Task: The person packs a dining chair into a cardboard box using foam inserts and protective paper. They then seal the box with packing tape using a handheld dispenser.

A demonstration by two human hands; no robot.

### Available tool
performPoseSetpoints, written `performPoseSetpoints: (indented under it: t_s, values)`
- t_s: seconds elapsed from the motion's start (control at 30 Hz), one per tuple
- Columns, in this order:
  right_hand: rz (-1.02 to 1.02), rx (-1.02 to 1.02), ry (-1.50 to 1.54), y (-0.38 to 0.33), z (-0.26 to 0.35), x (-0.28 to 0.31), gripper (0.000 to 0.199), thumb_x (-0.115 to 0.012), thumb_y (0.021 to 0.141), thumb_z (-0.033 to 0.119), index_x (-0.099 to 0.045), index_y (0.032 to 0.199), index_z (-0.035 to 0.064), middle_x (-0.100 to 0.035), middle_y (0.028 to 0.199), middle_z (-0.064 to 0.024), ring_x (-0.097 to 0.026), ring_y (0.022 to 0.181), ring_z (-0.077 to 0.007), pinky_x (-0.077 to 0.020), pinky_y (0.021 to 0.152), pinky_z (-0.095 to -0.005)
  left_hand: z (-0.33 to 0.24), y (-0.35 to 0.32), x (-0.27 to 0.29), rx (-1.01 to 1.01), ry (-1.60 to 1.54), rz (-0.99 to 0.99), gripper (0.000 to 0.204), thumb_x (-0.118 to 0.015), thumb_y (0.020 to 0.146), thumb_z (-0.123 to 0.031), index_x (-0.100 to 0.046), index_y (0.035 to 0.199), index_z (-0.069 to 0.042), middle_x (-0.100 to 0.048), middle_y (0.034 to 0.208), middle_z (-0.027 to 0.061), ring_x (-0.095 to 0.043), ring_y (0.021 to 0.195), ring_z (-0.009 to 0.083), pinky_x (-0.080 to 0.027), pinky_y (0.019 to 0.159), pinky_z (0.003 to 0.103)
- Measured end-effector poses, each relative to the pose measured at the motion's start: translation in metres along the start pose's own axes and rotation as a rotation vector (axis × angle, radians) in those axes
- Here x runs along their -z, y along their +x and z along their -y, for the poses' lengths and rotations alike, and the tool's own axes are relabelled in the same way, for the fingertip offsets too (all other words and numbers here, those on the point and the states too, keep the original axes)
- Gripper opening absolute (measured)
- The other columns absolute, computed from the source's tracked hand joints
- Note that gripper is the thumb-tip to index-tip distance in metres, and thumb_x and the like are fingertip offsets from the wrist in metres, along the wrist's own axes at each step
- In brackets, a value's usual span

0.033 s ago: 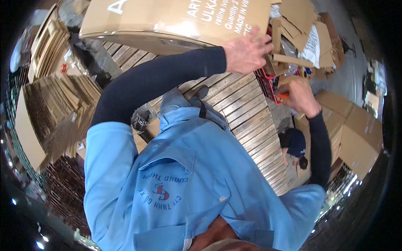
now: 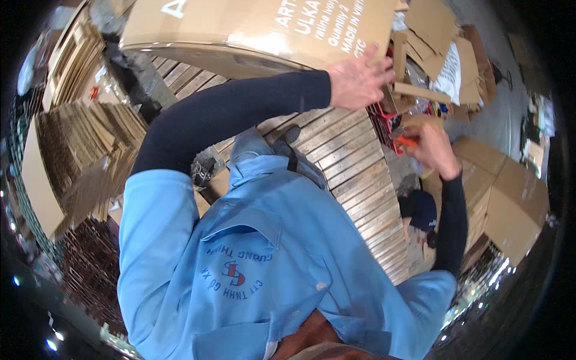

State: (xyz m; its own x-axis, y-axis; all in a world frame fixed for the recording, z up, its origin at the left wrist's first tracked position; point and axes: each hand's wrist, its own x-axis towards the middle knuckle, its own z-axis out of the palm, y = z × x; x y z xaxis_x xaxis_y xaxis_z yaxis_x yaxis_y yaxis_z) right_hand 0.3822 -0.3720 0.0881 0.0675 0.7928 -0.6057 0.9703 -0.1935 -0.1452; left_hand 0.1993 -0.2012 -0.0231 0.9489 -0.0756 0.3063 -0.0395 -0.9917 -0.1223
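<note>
Head view: left hand point(image 2: 362, 79) spreads on a box point(image 2: 222, 30), right hand point(image 2: 431, 147) grips an orange tool point(image 2: 405, 141), red basket point(image 2: 383, 125) between, cardboard point(image 2: 431, 27) beyond; more orange shows than earlier.

- big box point(image 2: 252, 30): top cut off by upper edge, part covered by left hand point(image 2: 362, 78)
- orange thing point(image 2: 406, 141): mostly hidden in right hand point(image 2: 433, 145), kind unclear
- other person point(image 2: 422, 210): too small for detail
- slatted platform point(image 2: 360, 180): partly behind blue shirt point(image 2: 300, 240)
- rim lights point(image 2: 51, 345): blurred
</note>
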Motion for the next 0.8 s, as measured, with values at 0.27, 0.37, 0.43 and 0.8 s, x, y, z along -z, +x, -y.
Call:
performPoseSetpoints:
  t_s: [0.27, 0.37, 0.43, 0.8]
  values:
    - [-0.373, -0.196, 0.700, -0.039, -0.027, -0.055, 0.042, -0.068, 0.079, 0.002, -0.066, 0.120, -0.0081, -0.066, 0.127, -0.0176, -0.067, 0.109, -0.0246, -0.0508, 0.095, -0.0333, -0.005, -0.012, 0.008, -0.116, 0.144, -0.141, 0.016, -0.066, 0.077, -0.033, -0.072, 0.087, -0.021, -0.048, 0.149, 0.0116, -0.040, 0.140, 0.0328, -0.022, 0.116, 0.063]
    - [-0.665, -0.251, 0.984, -0.045, -0.031, -0.057, 0.044, -0.064, 0.085, 0.001, -0.061, 0.128, -0.0086, -0.064, 0.130, -0.0162, -0.065, 0.109, -0.0228, -0.0511, 0.095, -0.0336, -0.004, -0.051, 0.024, 0.110, -0.170, -0.295, 0.039, -0.063, 0.083, -0.057, -0.072, 0.096, -0.021, -0.040, 0.153, 0.0171, -0.031, 0.145, 0.0357, -0.005, 0.118, 0.066]
    - [-0.953, -0.206, 1.216, -0.035, -0.028, -0.053, 0.047, -0.062, 0.088, 0.001, -0.056, 0.134, -0.0070, -0.062, 0.131, -0.0161, -0.063, 0.111, -0.0220, -0.0515, 0.095, -0.0339, 0.010, -0.083, 0.032, 0.611, -0.117, -0.507, 0.056, -0.056, 0.085, -0.068, -0.074, 0.101, -0.017, -0.036, 0.153, 0.0264, -0.020, 0.148, 0.0433, 0.009, 0.116, 0.066]
    - [-1.281, 0.454, 1.684, 0.161, 0.089, 0.038, 0.042, -0.060, 0.091, 0.004, -0.053, 0.132, -0.0025, -0.068, 0.105, -0.0143, -0.068, 0.087, -0.0219, -0.0579, 0.079, -0.0344, 0.106, -0.164, 0.015, 1.728, -0.010, -1.120, 0.079, -0.059, 0.095, -0.046, -0.030, 0.131, 0.018, -0.002, 0.154, 0.0440, 0.005, 0.148, 0.0509, -0.003, 0.123, 0.051]
